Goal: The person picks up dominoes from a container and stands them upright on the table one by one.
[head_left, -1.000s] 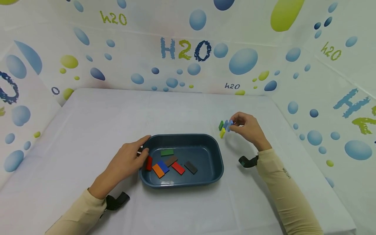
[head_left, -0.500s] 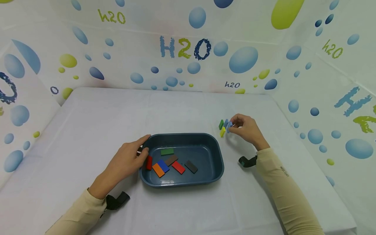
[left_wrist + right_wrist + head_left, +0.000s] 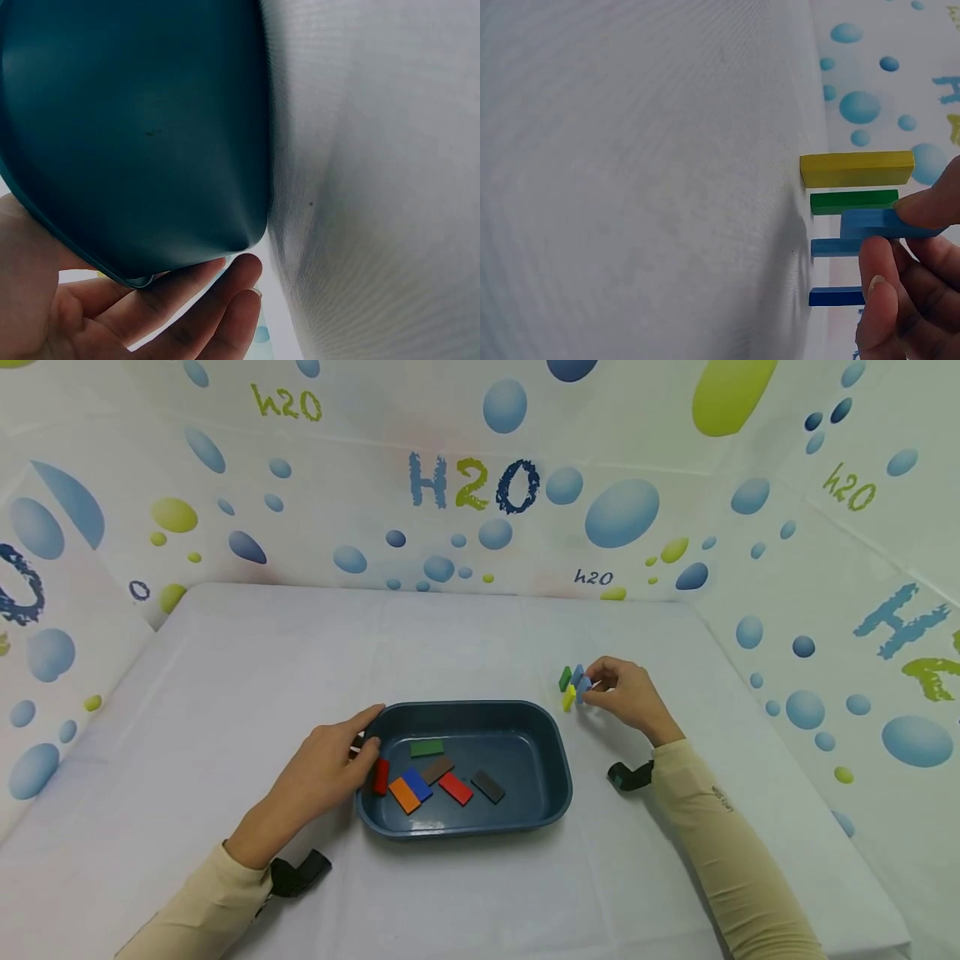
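My left hand (image 3: 318, 764) grips the left end of a dark blue plastic tub (image 3: 540, 718), its thumb at the rim and the other fingers along the outside wall. My right hand (image 3: 626, 693) pinches a light blue domino (image 3: 866, 223) between thumb and fingers. In the right wrist view, its lower end hangs a little above the cloth. Around it, a yellow domino (image 3: 855, 171), a green domino (image 3: 851, 201), another light blue domino (image 3: 832, 247) and a darker blue domino (image 3: 834, 297) stand on end. My fingers partly hide the two blue ones.
Inside the tub lie several loose dominoes, among them an orange one (image 3: 405, 796), a green one (image 3: 427, 747), a black one (image 3: 488, 787) and a red one (image 3: 455, 789). A white cloth (image 3: 360, 643) covers the table. Patterned sheets (image 3: 465, 410) rise behind and at both sides.
My right hand has moved slightly toward me with the light blue domino, close to the standing yellow one. My left hand and the tub have stayed in place.
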`<act>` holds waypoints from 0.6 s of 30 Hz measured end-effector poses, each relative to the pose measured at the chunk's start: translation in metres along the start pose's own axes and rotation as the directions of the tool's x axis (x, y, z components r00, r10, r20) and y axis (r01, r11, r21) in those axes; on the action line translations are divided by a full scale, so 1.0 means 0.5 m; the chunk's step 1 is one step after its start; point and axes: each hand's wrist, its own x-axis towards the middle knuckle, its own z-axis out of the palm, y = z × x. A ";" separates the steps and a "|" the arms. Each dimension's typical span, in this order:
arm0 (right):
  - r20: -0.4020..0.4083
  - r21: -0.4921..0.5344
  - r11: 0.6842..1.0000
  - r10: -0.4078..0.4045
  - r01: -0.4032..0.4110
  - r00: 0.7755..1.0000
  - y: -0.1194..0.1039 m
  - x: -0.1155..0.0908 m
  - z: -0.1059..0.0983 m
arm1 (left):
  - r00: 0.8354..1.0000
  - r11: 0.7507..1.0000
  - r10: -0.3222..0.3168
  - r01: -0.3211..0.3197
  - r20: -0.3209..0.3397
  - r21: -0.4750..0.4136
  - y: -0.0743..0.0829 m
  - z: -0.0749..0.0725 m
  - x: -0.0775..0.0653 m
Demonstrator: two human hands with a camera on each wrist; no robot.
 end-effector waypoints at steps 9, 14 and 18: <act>0.018 -0.006 1.000 0.010 -0.010 1.000 0.005 0.000 0.002 | 1.000 1.000 -0.008 0.008 -0.001 -0.002 0.004 0.002 -0.001; 0.028 -0.007 1.000 0.016 -0.016 0.999 0.009 0.000 0.005 | 1.000 1.000 0.000 0.000 -0.002 -0.004 0.004 0.001 -0.002; 0.042 -0.002 1.000 0.017 -0.017 0.999 0.012 -0.001 0.007 | 1.000 1.000 0.008 -0.008 -0.004 -0.002 0.003 0.002 -0.002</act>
